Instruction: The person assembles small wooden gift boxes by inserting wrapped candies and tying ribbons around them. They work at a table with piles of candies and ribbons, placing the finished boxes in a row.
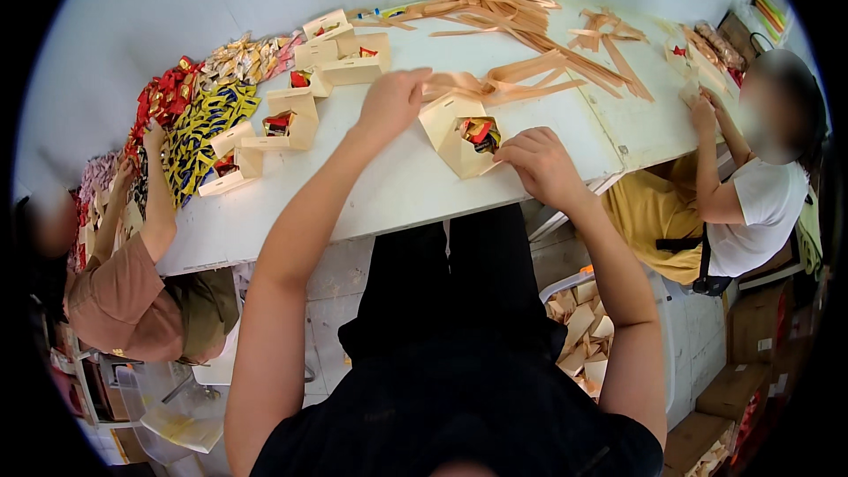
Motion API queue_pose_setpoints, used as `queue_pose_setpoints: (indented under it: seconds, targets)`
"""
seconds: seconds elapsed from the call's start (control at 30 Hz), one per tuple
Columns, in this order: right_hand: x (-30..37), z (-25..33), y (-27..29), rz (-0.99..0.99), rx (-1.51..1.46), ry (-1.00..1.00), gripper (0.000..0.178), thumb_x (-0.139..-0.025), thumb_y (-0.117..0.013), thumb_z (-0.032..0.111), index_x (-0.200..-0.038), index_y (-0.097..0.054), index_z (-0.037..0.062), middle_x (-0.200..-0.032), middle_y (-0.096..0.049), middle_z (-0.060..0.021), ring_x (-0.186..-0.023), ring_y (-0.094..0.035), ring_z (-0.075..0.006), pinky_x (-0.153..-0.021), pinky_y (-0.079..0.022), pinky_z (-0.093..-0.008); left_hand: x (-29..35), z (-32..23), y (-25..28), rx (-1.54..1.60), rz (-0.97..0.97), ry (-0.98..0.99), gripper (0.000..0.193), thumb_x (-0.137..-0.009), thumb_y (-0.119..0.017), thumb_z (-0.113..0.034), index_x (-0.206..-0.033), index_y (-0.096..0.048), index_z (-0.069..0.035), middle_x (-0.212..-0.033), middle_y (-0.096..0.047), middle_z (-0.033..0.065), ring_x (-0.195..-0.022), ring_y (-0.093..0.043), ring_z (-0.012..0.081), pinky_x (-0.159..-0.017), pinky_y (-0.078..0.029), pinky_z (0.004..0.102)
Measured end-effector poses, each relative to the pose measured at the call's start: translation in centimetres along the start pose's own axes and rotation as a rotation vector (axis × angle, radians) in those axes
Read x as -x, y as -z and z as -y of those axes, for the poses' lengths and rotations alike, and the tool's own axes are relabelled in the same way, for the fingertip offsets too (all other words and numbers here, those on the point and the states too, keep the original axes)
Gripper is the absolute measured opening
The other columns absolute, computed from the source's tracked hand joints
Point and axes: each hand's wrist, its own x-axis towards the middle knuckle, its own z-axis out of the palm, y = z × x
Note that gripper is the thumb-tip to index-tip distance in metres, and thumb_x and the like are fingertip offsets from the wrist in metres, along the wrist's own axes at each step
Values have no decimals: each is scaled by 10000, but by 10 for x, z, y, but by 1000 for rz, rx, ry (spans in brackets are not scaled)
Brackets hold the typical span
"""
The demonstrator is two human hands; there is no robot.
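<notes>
In front of me on the table stands a small cream card box (449,146), its flaps raised, with red, gold and dark wrapped sweets (481,132) showing inside. My right hand (543,166) is closed at its right side, thumb and fingers pinching the near right edge. Just beyond the box's left corner is my left hand (393,106), its fingers pressed together on the end of a peach ribbon (455,82). That ribbon runs right into a loose bundle behind the box. The left fingertips are partly hidden.
Several cream boxes with sweets (290,119) line the table's left, beside heaps of yellow-blue (208,128) and red sweets (168,93). More ribbons (503,13) lie at the back. One person (132,291) works at left, another (751,203) at right. A bin of folded card (583,327) stands below.
</notes>
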Motion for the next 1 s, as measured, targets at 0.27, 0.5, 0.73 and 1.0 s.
queue_pose_setpoints:
  seconds: [0.27,0.5,0.73,1.0]
  targets:
    - [5,4,-3,7,-51,20,290,-835,-713,-18,-1097,-755,99,-1085,-746,-63,-1070,-676,-289,-965,-491,-422,-69,46,-18,130,-111,266,291,-1040,-624,-153,-1270,-782,-73,-953,-801,134,-806,-751,235,-737,-569,373]
    - [12,15,-5,-7,-87,48,288,-836,-718,-16,-1094,-752,106,-1098,-739,-59,-1071,-670,-294,-967,-489,-426,-72,74,-61,139,72,237,408,-995,-712,-339,-1276,-772,-49,-1118,-788,226,-1024,-769,330,-912,-595,431]
    - [17,10,-20,-107,-85,11,285,-861,-797,40,-1136,-770,109,-1039,-765,-56,-991,-702,-262,-902,-535,-403,-17,59,-60,48,-268,92,485,-1069,-643,-440,-1114,-805,15,-967,-801,163,-872,-740,279,-826,-571,396]
    - [5,14,-34,-163,-176,131,184,-858,-836,74,-1031,-788,107,-961,-772,-44,-928,-722,-238,-833,-522,-376,37,2,-22,756,345,479,454,-1076,-683,-383,-1027,-803,53,-887,-788,27,-807,-647,121,-774,-534,312]
